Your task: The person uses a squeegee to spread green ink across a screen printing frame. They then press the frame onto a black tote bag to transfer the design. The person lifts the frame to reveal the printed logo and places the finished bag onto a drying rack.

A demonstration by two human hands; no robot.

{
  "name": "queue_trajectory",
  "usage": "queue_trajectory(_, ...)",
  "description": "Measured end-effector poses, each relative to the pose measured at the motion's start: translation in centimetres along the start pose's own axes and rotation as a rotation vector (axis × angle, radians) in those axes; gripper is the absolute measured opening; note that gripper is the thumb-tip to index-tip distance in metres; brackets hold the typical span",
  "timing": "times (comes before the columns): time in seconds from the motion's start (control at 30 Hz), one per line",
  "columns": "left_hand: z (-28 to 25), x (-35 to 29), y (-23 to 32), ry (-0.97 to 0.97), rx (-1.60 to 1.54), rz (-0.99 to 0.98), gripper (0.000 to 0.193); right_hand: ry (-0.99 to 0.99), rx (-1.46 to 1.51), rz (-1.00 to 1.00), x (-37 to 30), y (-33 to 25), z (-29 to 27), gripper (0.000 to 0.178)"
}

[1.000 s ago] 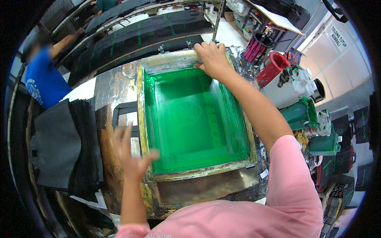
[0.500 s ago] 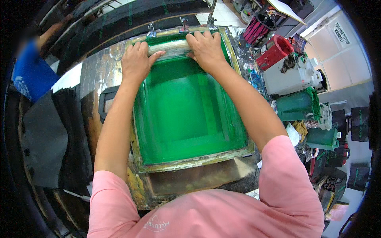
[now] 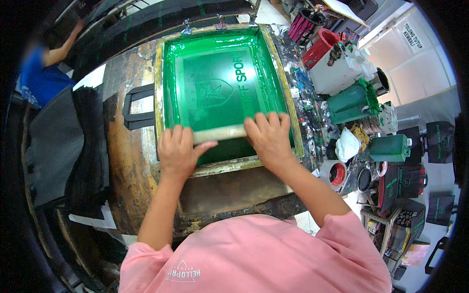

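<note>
Both my hands grip a pale squeegee (image 3: 220, 134) that lies crosswise over the near part of a printing screen. My left hand (image 3: 178, 149) is closed round its left end, thumb pointing inward. Round the right end, my right hand (image 3: 270, 139) is closed too. The screen frame (image 3: 229, 166) is streaked with yellow, and its mesh (image 3: 210, 63) is coated in green ink. Behind the squeegee a shield emblem and lettering show through the mesh. Wet ink gathers along the inner edges. A dark strap handle (image 3: 139, 93) sticks out from under the frame's left side.
Clamps (image 3: 221, 22) hold the frame's far edge. A stack of dark fabric sheets (image 3: 53, 146) lies at the left. Along the right stand a red container (image 3: 320, 48), a white jug (image 3: 332, 71), a green pitcher (image 3: 349, 102) and a tape roll (image 3: 333, 174). Another person in blue (image 3: 41, 78) is far left.
My hands have drawn the squeegee from the screen's far end to its near end. The shield and lettering now show in the mesh behind it.
</note>
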State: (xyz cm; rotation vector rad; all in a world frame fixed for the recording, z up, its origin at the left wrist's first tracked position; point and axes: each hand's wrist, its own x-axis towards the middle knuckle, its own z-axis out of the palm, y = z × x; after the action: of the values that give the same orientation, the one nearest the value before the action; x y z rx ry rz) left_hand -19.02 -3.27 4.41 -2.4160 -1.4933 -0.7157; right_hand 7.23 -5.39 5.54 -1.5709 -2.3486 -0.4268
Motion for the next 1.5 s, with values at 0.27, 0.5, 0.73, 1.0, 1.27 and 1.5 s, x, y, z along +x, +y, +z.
queue_trajectory(0.27,-2.3,-3.4,1.3,-0.045,-0.162,-0.091,0.072,-0.067,0.060,0.033,-2.8,-1.1,-1.9,0.039)
queue_trajectory(0.5,-3.4,-11.2,-2.1,-0.176,-0.126,-0.574,0.100,0.004,0.177,0.090,-4.3,-2.2,-2.3,0.056)
queue_trajectory(0.73,-4.0,-9.7,-1.4,0.247,-0.741,-0.901,0.082,0.188,0.140,0.055,-0.7,-0.9,-7.4,0.063)
queue_trajectory(1.0,-5.1,-0.3,-4.1,0.278,-0.570,-0.588,0.089,0.496,-0.019,-0.031,15.3,4.7,-17.1,0.062)
queue_trajectory(1.27,3.1,-5.8,-5.4,-0.155,-0.191,-0.803,0.077,0.330,0.119,0.006,19.5,6.3,-19.9,0.071)
queue_trajectory(1.5,3.9,-3.5,-9.9,-0.001,-0.408,-0.759,0.040,0.260,0.116,0.019,19.0,6.6,-21.1,0.068)
